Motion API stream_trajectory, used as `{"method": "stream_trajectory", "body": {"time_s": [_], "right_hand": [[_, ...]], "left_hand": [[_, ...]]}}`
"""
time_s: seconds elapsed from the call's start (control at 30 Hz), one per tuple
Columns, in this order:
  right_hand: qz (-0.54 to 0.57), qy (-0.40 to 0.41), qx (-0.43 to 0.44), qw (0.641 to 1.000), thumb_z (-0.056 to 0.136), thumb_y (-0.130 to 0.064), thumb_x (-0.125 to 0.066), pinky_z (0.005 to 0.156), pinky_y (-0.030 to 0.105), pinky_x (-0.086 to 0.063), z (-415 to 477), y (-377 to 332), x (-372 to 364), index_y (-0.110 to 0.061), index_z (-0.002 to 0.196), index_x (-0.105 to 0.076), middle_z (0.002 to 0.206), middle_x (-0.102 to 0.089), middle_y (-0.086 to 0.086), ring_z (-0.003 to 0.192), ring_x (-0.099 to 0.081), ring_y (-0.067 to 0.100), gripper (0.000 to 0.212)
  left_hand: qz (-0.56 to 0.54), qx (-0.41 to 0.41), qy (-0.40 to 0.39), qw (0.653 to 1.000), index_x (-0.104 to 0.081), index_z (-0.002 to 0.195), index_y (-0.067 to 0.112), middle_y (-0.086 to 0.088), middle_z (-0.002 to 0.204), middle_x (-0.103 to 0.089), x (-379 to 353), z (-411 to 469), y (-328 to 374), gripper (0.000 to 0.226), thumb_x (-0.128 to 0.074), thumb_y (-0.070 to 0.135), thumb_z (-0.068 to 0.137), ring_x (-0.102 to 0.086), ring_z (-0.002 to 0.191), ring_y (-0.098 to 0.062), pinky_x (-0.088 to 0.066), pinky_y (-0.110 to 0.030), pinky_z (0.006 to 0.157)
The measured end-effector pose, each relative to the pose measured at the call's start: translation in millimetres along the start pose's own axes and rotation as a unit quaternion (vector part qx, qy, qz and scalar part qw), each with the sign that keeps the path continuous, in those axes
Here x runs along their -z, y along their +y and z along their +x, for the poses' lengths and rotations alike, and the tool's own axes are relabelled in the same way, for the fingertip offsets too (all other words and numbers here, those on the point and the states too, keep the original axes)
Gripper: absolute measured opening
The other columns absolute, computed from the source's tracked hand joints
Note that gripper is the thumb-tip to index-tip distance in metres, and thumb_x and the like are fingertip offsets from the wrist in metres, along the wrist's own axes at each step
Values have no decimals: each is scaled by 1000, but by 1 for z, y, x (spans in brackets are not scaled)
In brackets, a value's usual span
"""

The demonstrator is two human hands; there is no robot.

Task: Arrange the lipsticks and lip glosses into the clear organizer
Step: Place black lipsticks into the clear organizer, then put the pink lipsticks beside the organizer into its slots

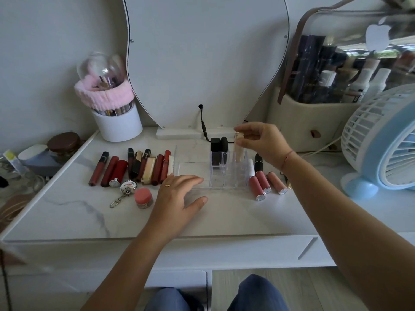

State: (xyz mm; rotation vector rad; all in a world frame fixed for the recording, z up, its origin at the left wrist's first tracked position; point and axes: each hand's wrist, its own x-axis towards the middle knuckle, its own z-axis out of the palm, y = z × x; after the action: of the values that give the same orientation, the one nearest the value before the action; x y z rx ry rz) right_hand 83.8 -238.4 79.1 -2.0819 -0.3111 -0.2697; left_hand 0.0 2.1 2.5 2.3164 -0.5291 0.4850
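Insertion step: your right hand pinches a beige gloss upright, partly in a rear organizer slot. Your left hand rests open-fingered on its front. Next, likely: lower straight, release.

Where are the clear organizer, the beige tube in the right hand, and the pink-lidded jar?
clear organizer (190,169): head view, bare left tray.
beige tube (237,152): head view, mid-body.
pink-lidded jar (142,195): head view, its lid.

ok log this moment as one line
right hand pinches beige lip gloss upright in clear organizer | left hand rests on organizer front | two dark lipsticks slotted | other tubes lie on table
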Motion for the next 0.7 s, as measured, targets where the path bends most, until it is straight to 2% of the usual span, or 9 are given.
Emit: {"method": "stream_trajectory", "body": {"time_s": [0.07,0.2,0.33,0.4,0.53,0.63,0.7], "right_hand": [[-14,-18,-5,1000,79,-9,-70,80,5,-49,-1,6,-2,-11,114,-65,102,-69,0,86,-66,7,35],[-31,-31,-8,999,80,-12,-70,83,11,-50,-1,11,-3,-16,112,-67,94,-68,-8,83,-65,3,32],[-47,-39,0,998,82,-18,-68,76,0,-45,-3,8,-1,-17,116,-64,98,-67,-9,85,-62,-3,35],[-50,-19,1,999,82,-22,-67,75,-2,-45,-8,8,6,-17,119,-62,103,-67,-9,89,-62,-4,37],[-119,27,-24,992,81,-23,-68,76,10,-47,-29,18,32,-18,116,-63,99,-65,-7,87,-61,6,35],[-210,-44,-60,975,81,-21,-68,82,21,-47,-47,33,44,-20,114,-64,96,-65,-6,85,-58,7,34],[-235,-80,-83,965,81,-23,-68,81,21,-44,-55,42,48,-21,113,-65,96,-65,-6,85,-57,7,32]], "left_hand": [[3,-2,1,1000,-60,121,21,8,122,-58,0,0,0,41,-68,30,81,-45,117,-9,-28,-48,110],[3,-5,-1,1000,-60,121,21,9,120,-58,0,1,0,41,-68,30,81,-44,115,-6,-30,-50,109],[4,1,-3,1000,-59,122,23,10,122,-57,0,1,0,41,-67,32,82,-43,117,-7,-29,-49,109],[5,3,-2,1000,-60,121,22,10,122,-57,0,1,0,41,-68,31,82,-44,117,-8,-29,-48,109],[7,-1,0,1000,-61,120,20,10,120,-57,0,1,0,41,-69,29,81,-44,115,-8,-29,-48,109],[6,-4,-1,1000,-60,120,20,16,117,-52,0,0,0,41,-69,29,81,-42,114,-5,-30,-48,109],[4,-5,0,1000,-60,120,20,16,116,-52,0,0,0,41,-69,27,81,-43,114,-6,-30,-49,109]]}}
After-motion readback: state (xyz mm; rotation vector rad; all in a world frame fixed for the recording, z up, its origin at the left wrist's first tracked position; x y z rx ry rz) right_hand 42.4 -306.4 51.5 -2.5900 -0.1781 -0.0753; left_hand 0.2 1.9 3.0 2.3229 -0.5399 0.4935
